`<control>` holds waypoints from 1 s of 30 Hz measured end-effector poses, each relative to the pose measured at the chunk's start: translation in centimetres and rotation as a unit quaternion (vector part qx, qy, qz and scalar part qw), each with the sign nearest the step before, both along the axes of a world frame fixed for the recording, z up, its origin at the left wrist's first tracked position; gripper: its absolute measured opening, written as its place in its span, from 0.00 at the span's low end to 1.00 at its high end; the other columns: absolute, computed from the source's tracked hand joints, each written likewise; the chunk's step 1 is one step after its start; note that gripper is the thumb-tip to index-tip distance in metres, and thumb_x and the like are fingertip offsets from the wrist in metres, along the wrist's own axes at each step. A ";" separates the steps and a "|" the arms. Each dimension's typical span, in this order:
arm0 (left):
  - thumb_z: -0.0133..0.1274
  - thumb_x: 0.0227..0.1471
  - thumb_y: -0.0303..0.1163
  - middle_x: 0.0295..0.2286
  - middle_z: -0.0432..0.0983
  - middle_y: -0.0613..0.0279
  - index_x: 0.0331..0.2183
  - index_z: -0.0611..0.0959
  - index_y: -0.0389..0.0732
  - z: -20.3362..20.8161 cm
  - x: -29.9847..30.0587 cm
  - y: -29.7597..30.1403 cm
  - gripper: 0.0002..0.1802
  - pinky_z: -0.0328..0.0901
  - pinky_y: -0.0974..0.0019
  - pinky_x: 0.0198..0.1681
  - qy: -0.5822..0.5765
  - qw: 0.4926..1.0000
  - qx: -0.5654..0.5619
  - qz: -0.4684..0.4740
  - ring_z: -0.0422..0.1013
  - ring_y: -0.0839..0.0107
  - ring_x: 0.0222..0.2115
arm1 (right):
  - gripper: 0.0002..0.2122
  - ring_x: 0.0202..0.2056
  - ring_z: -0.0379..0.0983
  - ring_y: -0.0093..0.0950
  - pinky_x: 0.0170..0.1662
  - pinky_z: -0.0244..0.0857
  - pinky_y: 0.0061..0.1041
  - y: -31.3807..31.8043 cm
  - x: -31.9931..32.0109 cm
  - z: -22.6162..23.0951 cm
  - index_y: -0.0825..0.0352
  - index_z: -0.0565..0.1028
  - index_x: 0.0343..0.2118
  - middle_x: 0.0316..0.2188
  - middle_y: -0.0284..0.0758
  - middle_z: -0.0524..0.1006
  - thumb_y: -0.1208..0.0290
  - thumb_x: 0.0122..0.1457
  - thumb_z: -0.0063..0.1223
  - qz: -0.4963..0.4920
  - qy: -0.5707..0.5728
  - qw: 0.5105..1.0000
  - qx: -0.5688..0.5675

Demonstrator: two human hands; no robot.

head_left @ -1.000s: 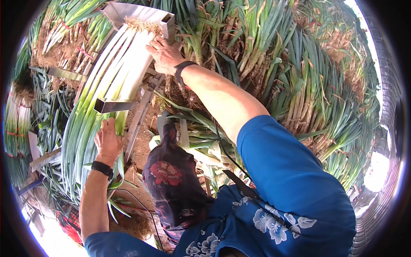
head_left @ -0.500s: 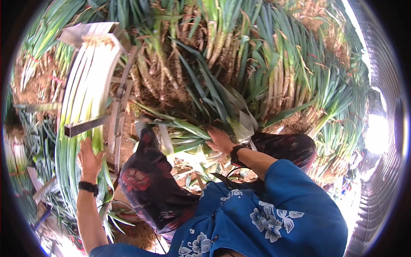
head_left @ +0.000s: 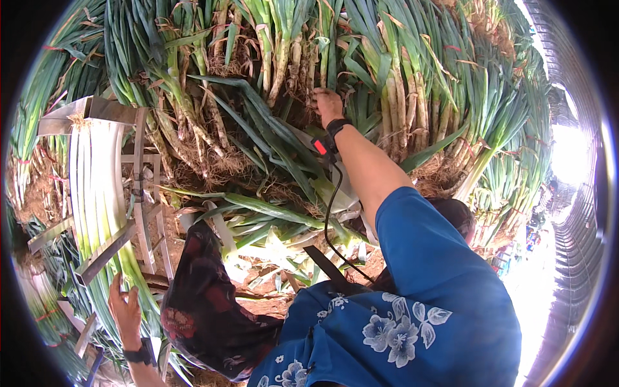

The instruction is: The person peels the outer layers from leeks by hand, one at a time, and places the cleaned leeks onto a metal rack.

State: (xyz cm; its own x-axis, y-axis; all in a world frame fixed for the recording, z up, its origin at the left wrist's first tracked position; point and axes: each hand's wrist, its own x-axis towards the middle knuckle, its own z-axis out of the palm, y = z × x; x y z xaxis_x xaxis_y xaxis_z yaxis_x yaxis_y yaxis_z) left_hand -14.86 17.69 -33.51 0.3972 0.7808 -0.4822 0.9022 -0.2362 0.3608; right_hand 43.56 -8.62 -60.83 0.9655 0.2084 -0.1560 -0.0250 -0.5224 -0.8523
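On the left, a bundle of peeled long green onions (head_left: pixel 97 174) lies in a metal rack (head_left: pixel 106 251), white root ends against its far plate. My left hand (head_left: pixel 127 313) is at the green leaves just below the rack's crossbar, its fingers stretched and apart. Farther off, my right hand (head_left: pixel 329 105) reaches into the pile of unpeeled green onions (head_left: pixel 280 64). Its fingers curl at the lower part of a stalk there, partly hidden among the stalks. A black wristband is on each wrist.
Stripped leaves and peelings (head_left: pixel 271 238) lie between my knees. More bundled green onions (head_left: pixel 496 148) stretch along the right, towards a corrugated wall (head_left: pixel 583 213). A black cable with a small red-lit device (head_left: pixel 320 147) hangs by my right forearm.
My right hand has moved from the peelings by my knee forward to the unpeeled pile. My left hand has slipped back a little along the leaves, its fingers spreading. The view has shifted right.
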 end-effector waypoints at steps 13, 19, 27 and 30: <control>0.47 0.54 0.32 0.28 0.73 0.62 0.43 0.76 0.36 7.6 1.7 -2.2 0.15 0.62 0.78 0.23 -0.163 0.951 0.151 0.213 0.70 0.77 0.24 | 0.13 0.28 0.71 0.30 0.31 0.64 0.29 9.4 -0.2 1.2 0.72 0.71 0.41 0.28 0.42 0.74 0.71 0.55 0.47 0.099 -0.064 0.992 -0.042; 0.50 0.56 0.38 0.29 0.73 0.62 0.47 0.74 0.38 15.1 13.8 -6.7 0.19 0.64 0.72 0.29 -0.230 0.941 0.193 0.154 0.70 0.74 0.26 | 0.12 0.25 0.73 0.32 0.31 0.68 0.31 16.4 -6.2 6.0 0.63 0.75 0.37 0.23 0.36 0.76 0.67 0.48 0.55 0.282 0.090 0.944 0.146; 0.52 0.48 0.41 0.28 0.77 0.55 0.39 0.77 0.37 18.0 23.7 -10.7 0.20 0.64 0.56 0.38 -0.166 0.986 -0.006 -0.029 0.71 0.58 0.30 | 0.10 0.28 0.71 0.33 0.30 0.64 0.34 10.6 1.4 1.5 0.69 0.73 0.38 0.29 0.37 0.76 0.75 0.53 0.43 -0.029 -0.160 0.985 -0.054; 0.58 0.43 0.44 0.35 0.76 0.59 0.42 0.75 0.37 16.7 24.3 -11.1 0.27 0.63 0.57 0.41 -0.192 0.973 -0.106 0.075 0.71 0.57 0.30 | 0.12 0.40 0.72 0.44 0.39 0.65 0.37 11.2 -0.1 1.6 0.65 0.75 0.33 0.37 0.53 0.74 0.66 0.49 0.46 -0.010 -0.017 0.995 -0.096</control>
